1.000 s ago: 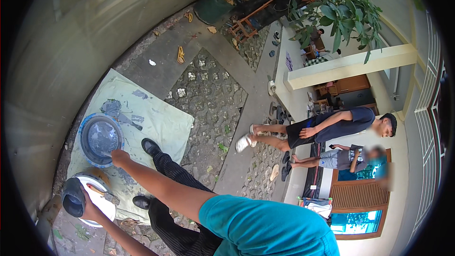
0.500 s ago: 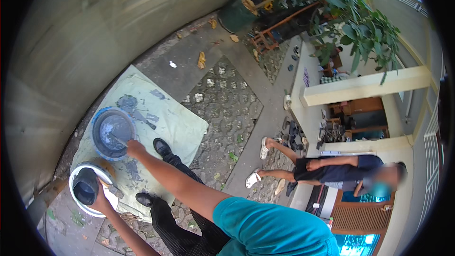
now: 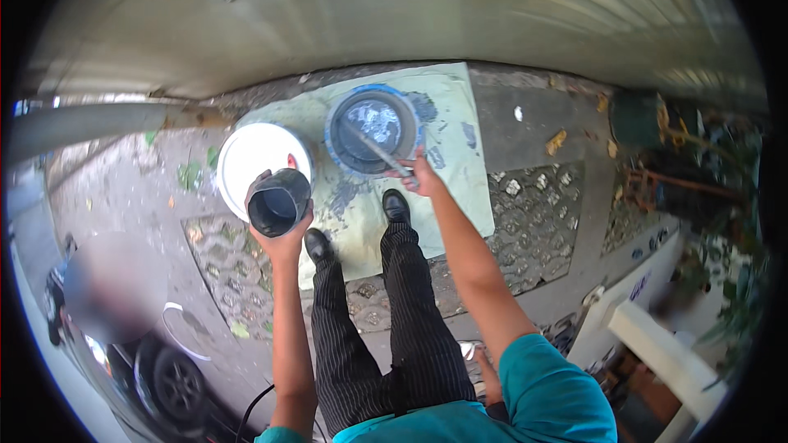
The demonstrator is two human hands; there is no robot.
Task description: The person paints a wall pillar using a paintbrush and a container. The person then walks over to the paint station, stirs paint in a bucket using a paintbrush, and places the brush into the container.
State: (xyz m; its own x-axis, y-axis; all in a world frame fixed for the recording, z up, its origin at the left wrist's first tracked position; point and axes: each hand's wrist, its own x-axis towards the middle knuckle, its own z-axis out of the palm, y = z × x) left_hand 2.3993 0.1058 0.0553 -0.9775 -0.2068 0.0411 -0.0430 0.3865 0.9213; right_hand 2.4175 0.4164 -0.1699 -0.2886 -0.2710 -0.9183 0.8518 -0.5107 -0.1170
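Observation:
My left hand holds a dark cup upright, just in front of a white bucket. My right hand grips a thin stirring stick that reaches into a blue-rimmed bucket of dark grey liquid. Both buckets stand on a pale, paint-stained sheet on the ground. My black shoes rest on the sheet's near edge.
A corrugated metal wall rises right behind the buckets. Patterned paving lies to the right, with a dark pot and plants beyond. A parked vehicle's wheel and a white ledge flank me.
The view has swung so the buckets now lie straight ahead. My left hand has lifted the dark cup from the white bucket's rim. My right hand stays at the blue bucket.

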